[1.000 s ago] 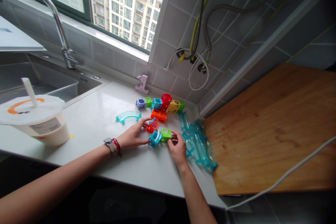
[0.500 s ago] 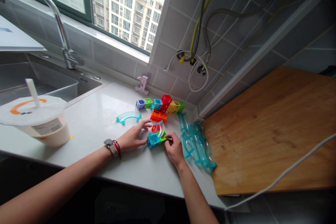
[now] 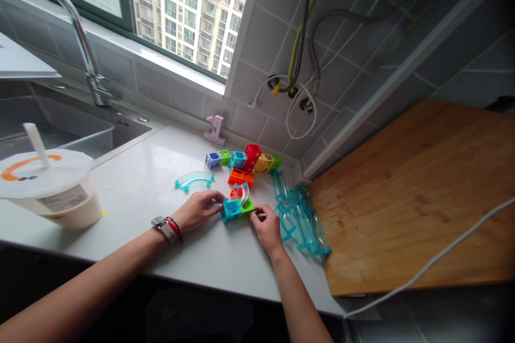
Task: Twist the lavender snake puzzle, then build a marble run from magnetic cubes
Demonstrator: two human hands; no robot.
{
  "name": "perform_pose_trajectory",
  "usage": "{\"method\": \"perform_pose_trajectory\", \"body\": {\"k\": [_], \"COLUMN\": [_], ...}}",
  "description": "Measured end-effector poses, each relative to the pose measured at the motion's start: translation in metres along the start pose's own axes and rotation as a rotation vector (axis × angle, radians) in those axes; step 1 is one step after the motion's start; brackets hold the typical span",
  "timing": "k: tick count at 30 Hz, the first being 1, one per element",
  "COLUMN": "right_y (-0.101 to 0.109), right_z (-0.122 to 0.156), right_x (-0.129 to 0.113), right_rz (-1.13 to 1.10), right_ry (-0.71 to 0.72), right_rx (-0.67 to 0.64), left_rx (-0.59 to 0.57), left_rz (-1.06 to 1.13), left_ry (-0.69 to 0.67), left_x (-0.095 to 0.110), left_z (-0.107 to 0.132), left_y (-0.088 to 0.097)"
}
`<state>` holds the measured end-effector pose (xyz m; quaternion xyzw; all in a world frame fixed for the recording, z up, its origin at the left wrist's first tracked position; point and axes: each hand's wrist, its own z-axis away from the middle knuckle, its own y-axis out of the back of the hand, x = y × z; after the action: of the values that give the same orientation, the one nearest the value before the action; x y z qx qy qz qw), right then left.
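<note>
My left hand (image 3: 200,210) is at the left end of a translucent blue toy block (image 3: 231,210), its fingers curled together against that side. A green toy block (image 3: 247,207) joins the blue one on the right. My right hand (image 3: 266,226) pinches the green block's right edge between thumb and fingers. A small curved clear track piece (image 3: 243,193) rises above these two blocks. Just behind it sits a red-orange piece (image 3: 234,191), partly hidden. Orange blocks (image 3: 241,177) lie farther back, near a tall red block (image 3: 252,156).
A curved teal track (image 3: 195,178) lies left of the blocks. Several teal tubes (image 3: 300,220) are piled by a wooden board (image 3: 402,209). A lidded cup (image 3: 68,198) with a straw stands at left, before the sink (image 3: 132,129). A white cable (image 3: 426,273) crosses the right side.
The blue and green blocks have turned to lie more level. My left fingers, spread over the track piece before, have drawn back to the blue block's end. The view has shifted slightly.
</note>
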<state>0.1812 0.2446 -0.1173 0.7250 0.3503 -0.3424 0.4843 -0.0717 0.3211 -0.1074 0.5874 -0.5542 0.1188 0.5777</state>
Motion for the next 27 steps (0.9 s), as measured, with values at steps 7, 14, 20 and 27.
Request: {"method": "perform_pose_trajectory", "body": {"k": [7, 14, 20, 27], "right_y": [0.002, 0.003, 0.002, -0.002], "right_z": [-0.005, -0.003, -0.005, -0.007], "right_x": [0.006, 0.002, -0.006, -0.014], "right_rz": [0.038, -0.098, -0.214, -0.267], "right_ry": [0.061, 0.069, 0.089, 0.146], "right_rx": [-0.007, 0.075, 0.175, 0.240], "left_rx": [-0.029, -0.013, 0.022, -0.066], "left_rz": [0.124, 0.269, 0.285, 0.673], "left_ry": [0.025, 0.193, 0.238, 0.458], "left_x": [0.007, 0.011, 0.012, 0.051], "left_z": [0.000, -0.002, -0.002, 0.000], "left_y": [0.004, 0.009, 0.008, -0.017]}}
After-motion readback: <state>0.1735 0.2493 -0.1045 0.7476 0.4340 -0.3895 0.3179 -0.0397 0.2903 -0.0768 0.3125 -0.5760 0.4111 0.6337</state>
